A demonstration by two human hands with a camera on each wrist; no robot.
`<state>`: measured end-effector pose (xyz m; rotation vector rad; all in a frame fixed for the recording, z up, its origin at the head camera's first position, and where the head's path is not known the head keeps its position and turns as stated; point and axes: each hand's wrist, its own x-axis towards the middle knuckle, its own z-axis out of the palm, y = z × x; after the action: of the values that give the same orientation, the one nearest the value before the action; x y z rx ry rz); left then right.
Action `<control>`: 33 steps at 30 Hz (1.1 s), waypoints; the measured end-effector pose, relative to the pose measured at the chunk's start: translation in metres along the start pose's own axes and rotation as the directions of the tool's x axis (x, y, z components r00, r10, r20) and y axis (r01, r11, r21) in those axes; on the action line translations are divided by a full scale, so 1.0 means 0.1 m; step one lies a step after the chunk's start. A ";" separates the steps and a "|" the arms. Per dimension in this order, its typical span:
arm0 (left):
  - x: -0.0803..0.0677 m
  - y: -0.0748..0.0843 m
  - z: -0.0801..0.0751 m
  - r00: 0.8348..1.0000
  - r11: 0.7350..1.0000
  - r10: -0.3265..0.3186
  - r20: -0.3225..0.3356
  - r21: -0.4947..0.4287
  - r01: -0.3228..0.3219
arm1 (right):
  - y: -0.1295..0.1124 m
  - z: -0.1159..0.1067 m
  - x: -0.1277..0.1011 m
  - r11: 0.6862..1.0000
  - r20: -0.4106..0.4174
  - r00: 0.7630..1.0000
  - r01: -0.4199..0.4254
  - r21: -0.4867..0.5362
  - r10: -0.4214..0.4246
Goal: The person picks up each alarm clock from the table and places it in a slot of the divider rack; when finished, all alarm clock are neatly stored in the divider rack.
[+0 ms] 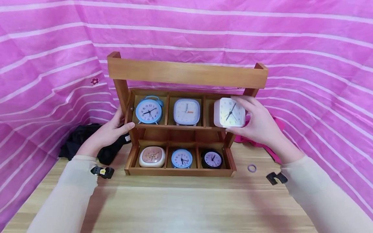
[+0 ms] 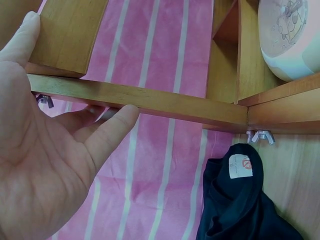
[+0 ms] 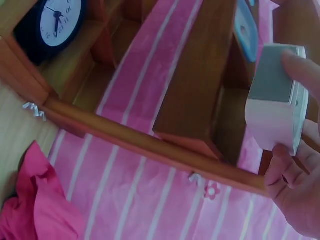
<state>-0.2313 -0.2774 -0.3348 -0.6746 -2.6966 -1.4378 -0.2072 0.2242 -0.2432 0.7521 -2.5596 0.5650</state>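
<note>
A wooden two-tier rack [image 1: 186, 75] stands on the table, with clocks in its compartments. My right hand [image 1: 259, 121] grips a white square clock [image 1: 229, 112] [image 3: 275, 102] at the upper right compartment, thumb below and fingers on top. My left hand [image 1: 109, 131] [image 2: 60, 150] rests with straight fingers against the rack's left side post. The upper tier holds a blue twin-bell clock [image 1: 149, 110] and a lilac square clock [image 1: 186, 112]. The lower tier holds a cream clock [image 1: 152, 157] [image 2: 290, 37], a small blue clock [image 1: 181, 158] and a black clock [image 1: 211, 159] [image 3: 52, 22].
A black cloth [image 1: 84, 142] [image 2: 240, 205] lies left of the rack and a pink cloth [image 1: 271, 139] [image 3: 35, 205] lies right. A small purple ring [image 1: 252, 168] sits on the wooden table [image 1: 186, 200]. Pink striped fabric [image 1: 320, 64] surrounds the table.
</note>
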 end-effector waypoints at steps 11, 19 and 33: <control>0.04 -0.04 0.02 1.000 1.000 0.022 0.004 -0.008 -0.022 | 0.04 0.24 0.27 0.988 0.109 0.988 -0.096 -0.124 0.110; 0.03 -0.01 -0.01 1.000 1.000 0.024 0.018 -0.007 -0.024 | 0.04 0.27 0.34 0.979 0.247 0.957 -0.111 -0.173 0.152; 0.02 0.00 -0.02 1.000 1.000 0.002 0.020 0.006 -0.002 | 0.03 0.41 0.25 0.978 0.146 0.978 -0.126 -0.165 0.150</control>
<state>-0.2336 -0.2785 -0.3329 -0.6951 -2.7132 -1.4293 -0.2391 0.1962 -0.2656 0.5895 -2.7805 0.3551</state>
